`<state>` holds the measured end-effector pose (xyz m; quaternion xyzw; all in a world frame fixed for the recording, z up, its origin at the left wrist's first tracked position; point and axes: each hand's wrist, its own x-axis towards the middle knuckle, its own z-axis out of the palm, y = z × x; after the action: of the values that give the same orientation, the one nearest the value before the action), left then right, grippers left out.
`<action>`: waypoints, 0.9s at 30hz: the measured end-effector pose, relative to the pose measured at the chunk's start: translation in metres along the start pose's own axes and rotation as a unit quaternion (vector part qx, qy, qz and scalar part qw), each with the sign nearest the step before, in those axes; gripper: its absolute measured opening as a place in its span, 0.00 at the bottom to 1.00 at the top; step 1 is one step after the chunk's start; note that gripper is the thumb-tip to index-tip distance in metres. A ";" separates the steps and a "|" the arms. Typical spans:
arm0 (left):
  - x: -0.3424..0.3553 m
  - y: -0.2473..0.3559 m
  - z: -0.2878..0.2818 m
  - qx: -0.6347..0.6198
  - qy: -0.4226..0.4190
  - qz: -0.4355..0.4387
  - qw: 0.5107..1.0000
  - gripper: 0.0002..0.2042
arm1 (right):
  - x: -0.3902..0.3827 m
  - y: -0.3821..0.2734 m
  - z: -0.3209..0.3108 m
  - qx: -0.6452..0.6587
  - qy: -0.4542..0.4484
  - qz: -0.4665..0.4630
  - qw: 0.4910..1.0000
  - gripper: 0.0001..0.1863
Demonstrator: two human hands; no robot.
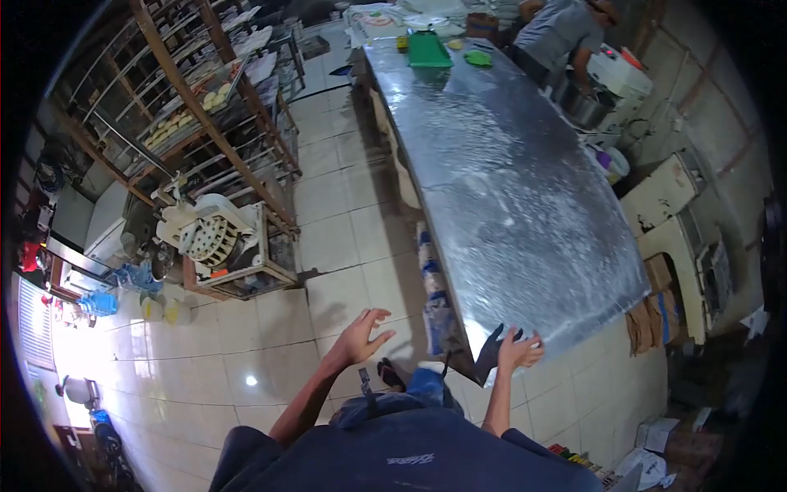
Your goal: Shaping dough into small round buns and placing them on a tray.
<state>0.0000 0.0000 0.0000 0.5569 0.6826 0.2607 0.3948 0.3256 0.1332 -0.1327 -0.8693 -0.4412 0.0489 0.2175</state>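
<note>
Extending two hands (361, 339) (519, 352), one table (525, 221)

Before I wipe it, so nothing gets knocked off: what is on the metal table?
Far end of the metal table: a green tray, a bright green item, small yellow things. The right hand is by the near edge. Anything under the tray is covered.

Before you, the long table (500, 213) has a metal top, glossy toward its far part and clouded by a pale, patchy film nearer you. The far green tray (428, 52) looks like smooth plastic, and the bowl (584, 108) at far right is shiny metal. Your dark shirt (426, 451) is matt cloth. Glazed, smooth floor tiles (348, 238) reflect light on your left.
</note>
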 end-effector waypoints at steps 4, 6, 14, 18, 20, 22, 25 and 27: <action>0.064 -0.047 -0.071 -0.039 0.069 0.014 0.997 0.22 | 0.015 -0.091 0.041 0.088 0.022 -0.063 0.994 0.28; 0.105 -0.078 -0.098 -0.017 0.048 0.022 0.998 0.20 | 0.026 -0.138 0.068 0.136 0.027 -0.078 0.987 0.23; 0.252 -0.328 -0.153 -0.064 0.104 -0.191 0.974 0.22 | 0.089 -0.396 0.190 0.275 -0.120 -0.112 0.947 0.15; 0.230 -0.431 -0.171 -0.077 0.088 -0.442 0.889 0.23 | 0.140 -0.553 0.235 0.410 -0.115 -0.182 0.887 0.14; 0.221 -0.447 -0.184 0.046 0.160 -0.380 0.910 0.23 | 0.169 -0.622 0.255 0.406 -0.124 -0.178 0.888 0.14; 0.249 -0.463 -0.212 0.028 0.178 -0.411 0.894 0.23 | 0.193 -0.682 0.281 0.412 -0.130 -0.169 0.886 0.13; 0.325 -0.490 -0.276 -0.004 0.149 -0.445 0.883 0.24 | 0.235 -0.753 0.330 0.412 -0.109 -0.138 0.894 0.11; 0.388 -0.508 -0.327 -0.010 0.129 -0.433 0.892 0.25 | 0.256 -0.786 0.365 0.427 -0.080 -0.126 0.892 0.10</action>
<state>-0.5789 0.2781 -0.3205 0.1639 0.8984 0.1403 0.3825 -0.2064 0.8628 -0.1028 -0.6228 -0.4991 0.2740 0.5366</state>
